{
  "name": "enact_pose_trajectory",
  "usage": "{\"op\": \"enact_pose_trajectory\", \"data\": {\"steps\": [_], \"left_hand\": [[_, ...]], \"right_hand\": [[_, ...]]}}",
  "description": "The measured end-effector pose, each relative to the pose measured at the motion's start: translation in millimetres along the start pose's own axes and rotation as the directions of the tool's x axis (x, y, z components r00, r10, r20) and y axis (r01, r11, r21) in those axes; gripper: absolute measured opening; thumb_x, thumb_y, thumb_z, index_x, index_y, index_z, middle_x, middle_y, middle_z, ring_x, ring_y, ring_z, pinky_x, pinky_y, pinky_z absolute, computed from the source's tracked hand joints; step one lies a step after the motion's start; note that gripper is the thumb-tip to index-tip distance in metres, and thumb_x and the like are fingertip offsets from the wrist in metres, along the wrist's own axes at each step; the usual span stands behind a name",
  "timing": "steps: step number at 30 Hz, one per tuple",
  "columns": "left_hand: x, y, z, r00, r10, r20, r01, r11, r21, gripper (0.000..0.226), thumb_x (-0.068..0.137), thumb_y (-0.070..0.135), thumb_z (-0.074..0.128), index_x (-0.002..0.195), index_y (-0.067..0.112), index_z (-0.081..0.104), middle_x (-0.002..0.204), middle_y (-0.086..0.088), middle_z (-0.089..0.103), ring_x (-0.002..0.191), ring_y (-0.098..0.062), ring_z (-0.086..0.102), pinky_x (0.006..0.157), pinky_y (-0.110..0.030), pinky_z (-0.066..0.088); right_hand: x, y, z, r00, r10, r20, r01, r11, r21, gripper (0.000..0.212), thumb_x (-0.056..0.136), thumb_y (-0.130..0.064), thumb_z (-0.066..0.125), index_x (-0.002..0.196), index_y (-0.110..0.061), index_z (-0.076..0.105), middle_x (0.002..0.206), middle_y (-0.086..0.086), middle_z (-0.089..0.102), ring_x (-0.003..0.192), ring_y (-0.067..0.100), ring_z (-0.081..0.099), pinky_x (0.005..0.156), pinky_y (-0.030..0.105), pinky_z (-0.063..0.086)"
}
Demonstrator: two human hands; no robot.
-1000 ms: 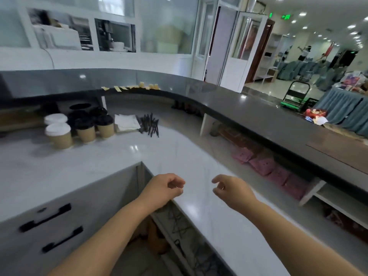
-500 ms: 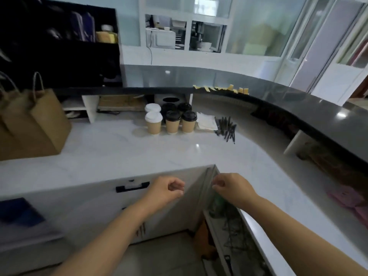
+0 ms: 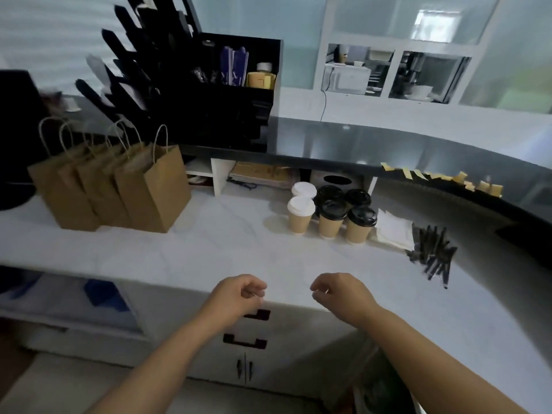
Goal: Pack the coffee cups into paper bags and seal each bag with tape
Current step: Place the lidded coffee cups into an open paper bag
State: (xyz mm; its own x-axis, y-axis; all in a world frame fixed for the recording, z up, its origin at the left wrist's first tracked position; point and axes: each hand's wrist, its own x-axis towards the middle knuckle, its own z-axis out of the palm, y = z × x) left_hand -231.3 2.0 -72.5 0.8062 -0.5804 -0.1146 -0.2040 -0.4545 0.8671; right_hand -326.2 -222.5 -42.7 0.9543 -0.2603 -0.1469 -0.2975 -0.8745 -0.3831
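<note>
Both my left hand [image 3: 239, 297] and right hand [image 3: 340, 294] hover over the white marble tabletop [image 3: 209, 252], fingers loosely curled, holding nothing. Six lidded kraft paper coffee cups [image 3: 331, 216] ahead, two white-lidded and four black-lidded, plus roughly four brown paper bags with twine handles [image 3: 119, 186].

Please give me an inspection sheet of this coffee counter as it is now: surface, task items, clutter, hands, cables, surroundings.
Surface: white marble counter, lit, bare in the middle.
Job's things: coffee cups stand in a group at the back, two with white lids, four with black lids. Paper bags stand upright in a row at the left, none packed. Yellow tape strips hang on the edge of the dark upper ledge.
Clutter: white napkins and a pile of black sticks right of the cups.
Hands: left hand and right hand hover over the near edge, fingers loosely curled, holding nothing.
Cables: one black cable hangs below the microwave.
Surroundings: black organiser rack; drawers below.
</note>
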Motion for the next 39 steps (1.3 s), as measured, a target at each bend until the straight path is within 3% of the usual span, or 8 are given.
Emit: {"op": "enact_pose_trajectory", "data": {"steps": [4, 8, 18, 23, 28, 34, 39], "left_hand": [[16, -1, -4, 0.995, -0.046, -0.091, 0.043, 0.998, -0.038, 0.026, 0.081, 0.015, 0.069, 0.09, 0.038, 0.062, 0.091, 0.011, 0.069, 0.082, 0.001, 0.064, 0.073, -0.014, 0.05], [25, -6, -12, 0.982, -0.088, -0.17, 0.073, 0.993, -0.093, 0.026, 0.082, 0.01, 0.068, 0.089, 0.034, 0.063, 0.092, 0.008, 0.069, 0.084, -0.005, 0.064, 0.074, -0.017, 0.051], [48, -26, -75, 0.925, -0.156, -0.346, 0.093, 0.977, -0.192, 0.026, 0.084, 0.006, 0.066, 0.091, 0.03, 0.063, 0.094, 0.007, 0.068, 0.087, -0.01, 0.064, 0.07, -0.013, 0.049], [74, -32, -122, 0.884, -0.119, -0.452, 0.048, 0.985, -0.166, 0.023, 0.085, 0.009, 0.067, 0.098, 0.028, 0.063, 0.097, 0.01, 0.067, 0.092, -0.005, 0.062, 0.083, -0.021, 0.05], [109, -36, -177, 0.803, -0.101, -0.587, 0.051, 0.994, -0.101, 0.034, 0.086, 0.016, 0.066, 0.118, 0.022, 0.059, 0.11, 0.01, 0.059, 0.102, -0.008, 0.055, 0.088, -0.024, 0.043], [157, -47, -246, 0.713, -0.053, -0.699, 0.187, 0.975, 0.117, 0.042, 0.088, 0.029, 0.063, 0.128, 0.02, 0.053, 0.128, -0.002, 0.052, 0.115, -0.019, 0.046, 0.09, -0.037, 0.046], [190, -55, -279, 0.755, 0.077, -0.651, 0.264, 0.873, 0.41, 0.048, 0.089, 0.033, 0.06, 0.132, 0.015, 0.051, 0.138, -0.004, 0.049, 0.138, -0.023, 0.023, 0.108, -0.043, 0.028]], "right_hand": [[36, 4, -6, 0.997, -0.073, 0.035, 0.073, 0.997, -0.003, 0.02, 0.092, -0.031, 0.056, 0.109, -0.027, 0.067, 0.107, -0.008, 0.066, 0.089, 0.008, 0.057, 0.073, 0.019, 0.042], [67, 3, -3, 0.987, -0.135, 0.087, 0.138, 0.99, -0.029, 0.021, 0.092, -0.03, 0.055, 0.109, -0.026, 0.067, 0.108, -0.008, 0.066, 0.095, 0.01, 0.058, 0.078, 0.021, 0.046], [127, -35, 14, 0.96, -0.223, 0.171, 0.227, 0.974, 0.0, 0.021, 0.093, -0.03, 0.054, 0.109, -0.027, 0.067, 0.105, -0.009, 0.065, 0.089, 0.007, 0.057, 0.075, 0.018, 0.044], [154, -58, 17, 0.965, -0.218, 0.145, 0.215, 0.976, 0.035, 0.019, 0.091, -0.028, 0.056, 0.105, -0.026, 0.068, 0.095, -0.013, 0.062, 0.087, 0.007, 0.057, 0.075, 0.019, 0.045], [189, -85, 14, 0.976, -0.194, 0.102, 0.191, 0.981, 0.045, 0.016, 0.089, -0.028, 0.059, 0.101, -0.026, 0.069, 0.09, -0.013, 0.062, 0.086, 0.008, 0.059, 0.075, 0.022, 0.049], [229, -116, 20, 0.98, -0.19, 0.058, 0.187, 0.981, 0.046, 0.016, 0.09, -0.028, 0.059, 0.102, -0.027, 0.069, 0.089, -0.014, 0.062, 0.082, 0.004, 0.057, 0.061, 0.008, 0.039], [252, -136, 29, 0.985, -0.162, 0.062, 0.158, 0.986, 0.06, 0.018, 0.09, -0.028, 0.059, 0.104, -0.027, 0.07, 0.089, -0.015, 0.062, 0.083, 0.004, 0.058, 0.072, 0.015, 0.045]]}}
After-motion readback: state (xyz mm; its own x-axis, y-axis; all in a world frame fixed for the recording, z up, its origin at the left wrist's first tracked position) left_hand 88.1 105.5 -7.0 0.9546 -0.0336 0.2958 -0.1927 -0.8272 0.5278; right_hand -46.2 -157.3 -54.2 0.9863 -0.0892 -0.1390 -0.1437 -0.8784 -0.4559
